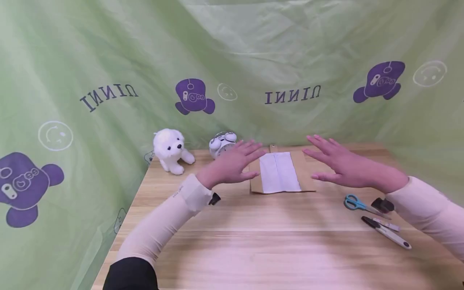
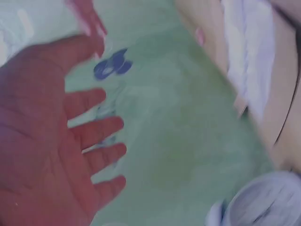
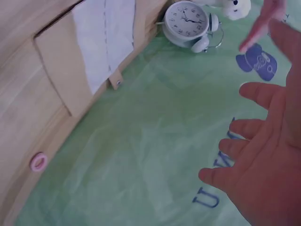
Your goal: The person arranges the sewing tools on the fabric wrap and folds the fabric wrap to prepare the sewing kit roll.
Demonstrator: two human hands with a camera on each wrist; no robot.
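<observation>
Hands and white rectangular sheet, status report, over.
Left hand, right hand: raised, fingers extended, empty. White rectangular sheet: lying on brown rectangular panel. No obstruction visible.

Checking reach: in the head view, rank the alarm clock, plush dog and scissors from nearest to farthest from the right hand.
1. Scissors: below the right hand in view.
2. Alarm clock: left, at the back.
3. Plush dog: farther left, past the clock.
</observation>
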